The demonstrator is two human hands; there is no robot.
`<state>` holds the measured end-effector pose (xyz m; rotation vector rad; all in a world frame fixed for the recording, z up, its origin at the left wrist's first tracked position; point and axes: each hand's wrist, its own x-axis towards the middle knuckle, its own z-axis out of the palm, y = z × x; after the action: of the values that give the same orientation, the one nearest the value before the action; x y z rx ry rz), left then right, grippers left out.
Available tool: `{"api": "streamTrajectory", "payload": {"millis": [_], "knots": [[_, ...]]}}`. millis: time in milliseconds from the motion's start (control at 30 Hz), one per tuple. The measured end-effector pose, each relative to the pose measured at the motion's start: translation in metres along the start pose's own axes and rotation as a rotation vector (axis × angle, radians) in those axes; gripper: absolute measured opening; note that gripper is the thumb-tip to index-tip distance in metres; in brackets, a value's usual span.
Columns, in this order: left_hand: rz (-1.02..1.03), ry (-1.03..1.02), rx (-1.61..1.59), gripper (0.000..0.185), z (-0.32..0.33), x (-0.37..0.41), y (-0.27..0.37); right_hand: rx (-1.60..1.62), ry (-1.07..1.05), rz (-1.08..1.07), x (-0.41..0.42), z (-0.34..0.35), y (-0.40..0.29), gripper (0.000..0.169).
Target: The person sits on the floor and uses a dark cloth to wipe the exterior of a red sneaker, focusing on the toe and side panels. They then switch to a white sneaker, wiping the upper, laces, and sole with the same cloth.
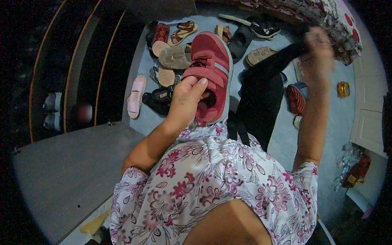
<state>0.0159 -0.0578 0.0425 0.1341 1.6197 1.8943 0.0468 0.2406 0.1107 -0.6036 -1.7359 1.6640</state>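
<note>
A red sneaker (211, 64) with a strap, dark laces and a pale sole edge is held up before me by my left hand (190, 92), its thumb and fingers closed on the shoe near its opening. My right hand (318, 46) is raised at the upper right, past my black-clad knee; it is blurred, and I cannot tell whether it holds anything. Beneath the sneaker lie a grey-brown fuzzy slipper (174, 57) and a black shoe (157, 99). A pink slide sandal (136, 96) lies farther left.
More footwear lies on the light blue floor covering, including a brown strappy sandal (183, 32), a dark grey clog (240, 43) and a red striped shoe (295, 99). An open shoe cabinet (69, 61) stands left. A yellow roll of tape (343, 89) lies right.
</note>
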Motion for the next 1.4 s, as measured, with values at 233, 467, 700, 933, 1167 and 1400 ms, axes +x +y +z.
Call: {"api": "streamTrajectory", "payload": {"millis": [233, 467, 700, 933, 1167, 1400], "knots": [[0.55, 0.129, 0.599, 0.013, 0.009, -0.005, -0.009, 0.001, -0.208, -0.612, 0.034, 0.003, -0.037, 0.029], [0.349, 0.059, 0.395, 0.018, -0.014, -0.004, 0.012, 0.066, -1.429, 0.352, -0.088, 0.029, 0.039, 0.02], [0.288, 0.026, 0.17, 0.037, -0.005, -0.001, 0.011, -0.02, -0.73, 0.153, -0.088, -0.004, 0.038, 0.045], [0.235, -0.103, 0.263, 0.042, -0.004, -0.002, 0.008, -0.736, -0.684, -0.37, -0.108, 0.042, 0.036, 0.057], [-0.11, -0.035, -0.181, 0.066, 0.006, 0.007, 0.026, -0.432, -0.774, -0.284, -0.086, 0.039, 0.041, 0.029], [0.065, 0.004, -0.315, 0.077, -0.005, 0.024, 0.003, -0.2, 0.224, -0.609, -0.011, -0.068, -0.056, 0.031]]}}
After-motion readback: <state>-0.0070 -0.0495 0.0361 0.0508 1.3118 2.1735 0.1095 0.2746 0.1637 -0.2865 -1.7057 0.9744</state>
